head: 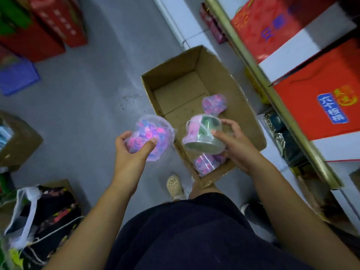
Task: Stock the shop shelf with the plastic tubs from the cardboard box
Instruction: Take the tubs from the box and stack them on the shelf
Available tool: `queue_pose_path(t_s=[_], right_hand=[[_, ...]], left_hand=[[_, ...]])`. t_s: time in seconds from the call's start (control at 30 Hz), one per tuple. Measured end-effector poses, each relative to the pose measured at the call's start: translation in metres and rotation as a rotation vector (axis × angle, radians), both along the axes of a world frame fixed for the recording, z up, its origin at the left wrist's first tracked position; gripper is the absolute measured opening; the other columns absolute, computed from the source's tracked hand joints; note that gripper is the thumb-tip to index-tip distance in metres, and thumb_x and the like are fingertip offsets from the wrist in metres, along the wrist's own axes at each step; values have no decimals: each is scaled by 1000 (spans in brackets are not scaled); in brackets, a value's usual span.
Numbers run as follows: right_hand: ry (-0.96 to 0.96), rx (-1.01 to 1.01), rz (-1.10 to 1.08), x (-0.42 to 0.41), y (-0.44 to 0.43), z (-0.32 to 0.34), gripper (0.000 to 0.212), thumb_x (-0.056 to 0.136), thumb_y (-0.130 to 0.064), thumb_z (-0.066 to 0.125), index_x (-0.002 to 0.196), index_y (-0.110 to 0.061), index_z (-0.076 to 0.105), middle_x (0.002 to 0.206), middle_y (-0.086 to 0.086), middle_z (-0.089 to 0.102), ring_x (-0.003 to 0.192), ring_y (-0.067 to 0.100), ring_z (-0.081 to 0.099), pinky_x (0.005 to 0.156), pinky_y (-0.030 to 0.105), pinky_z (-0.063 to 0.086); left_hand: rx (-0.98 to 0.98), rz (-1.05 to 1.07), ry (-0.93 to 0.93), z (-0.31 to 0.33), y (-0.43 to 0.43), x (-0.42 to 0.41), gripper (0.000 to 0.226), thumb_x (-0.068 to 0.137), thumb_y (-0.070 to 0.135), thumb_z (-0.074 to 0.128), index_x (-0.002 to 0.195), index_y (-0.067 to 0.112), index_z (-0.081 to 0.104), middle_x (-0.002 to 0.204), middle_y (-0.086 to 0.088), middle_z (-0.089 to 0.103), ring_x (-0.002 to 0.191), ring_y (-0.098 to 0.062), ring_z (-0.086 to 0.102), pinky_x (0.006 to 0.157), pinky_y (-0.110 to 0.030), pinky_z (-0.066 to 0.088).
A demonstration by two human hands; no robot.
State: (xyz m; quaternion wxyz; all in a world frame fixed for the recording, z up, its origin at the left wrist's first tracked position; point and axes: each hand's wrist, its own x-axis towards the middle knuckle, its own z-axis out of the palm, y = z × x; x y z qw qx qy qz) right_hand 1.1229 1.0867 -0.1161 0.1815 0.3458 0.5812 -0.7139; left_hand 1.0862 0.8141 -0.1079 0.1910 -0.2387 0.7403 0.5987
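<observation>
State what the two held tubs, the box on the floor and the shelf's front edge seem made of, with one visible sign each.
Left-hand tub and right-hand tub: clear, glossy plastic; contents show through. Cardboard box: matt brown cardboard, creased flaps. Shelf edge: probably metal, gold sheen; possibly a coated strip.

Cardboard box [194, 61] on floor [87, 94], shelf [272, 90] to its right, loose tubs [214, 103] inside box

Four plastic tubs [150, 139] [202, 137] [214, 104] [205, 164], two hands [128, 147] [235, 141]
</observation>
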Motion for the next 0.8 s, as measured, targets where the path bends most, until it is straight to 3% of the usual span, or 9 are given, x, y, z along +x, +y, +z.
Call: queue_pose_path(t_s=[0.03,0.17,0.23,0.33,0.4,0.53,0.67,0.8], right_hand=[[14,-3,-11,6,-4,8,54,84,-29,77,130,-34,52,110,10,72,95,28,74,77,46,61],[62,52,-138,18,-17,37,40,87,-38,73,123,-36,57,109,6,74,92,24,73,65,35,58],[70,93,-206,21,-15,48,36,87,-46,69,121,-39,59,113,1,73,96,23,72,70,37,58],[131,103,-224,29,-4,72,41,89,-58,63,125,-40,59,120,-4,70,101,18,72,64,31,55],[188,104,-183,37,8,87,52,84,-64,65,129,-40,58,124,-5,69,107,17,71,71,31,56],[279,142,-146,52,35,109,69,79,-36,84,139,-29,51,128,2,67,113,22,68,90,39,56],[347,247,-205,59,66,139,53,84,-32,79,130,-14,60,116,11,73,104,28,71,75,38,60],[364,361,-310,54,107,177,49,81,-40,79,116,-9,67,106,13,76,91,27,75,69,42,62]], left_hand=[[28,-17,26,7,5,-4,85,64,48,82,136,33,39,130,3,55,111,-15,63,92,-38,56],[136,-100,141,35,33,-10,80,79,25,83,143,36,35,132,6,51,109,-10,63,88,-34,60],[195,-129,182,46,43,-10,79,80,22,82,144,37,38,127,13,54,110,-9,63,87,-34,60],[259,-199,233,61,57,-10,80,80,18,81,145,37,39,122,23,55,112,-7,64,87,-31,59],[273,-255,248,68,68,-13,86,79,21,83,148,36,36,129,17,54,117,-11,61,90,-34,59],[303,-347,231,85,93,-22,116,58,45,89,151,51,19,150,5,42,126,-21,57,95,-51,55],[400,-441,283,119,129,-31,120,54,46,89,151,52,19,146,14,43,126,-18,58,99,-51,53],[502,-499,369,153,178,-47,105,60,37,93,145,49,32,141,-2,54,118,-23,65,91,-50,58]])
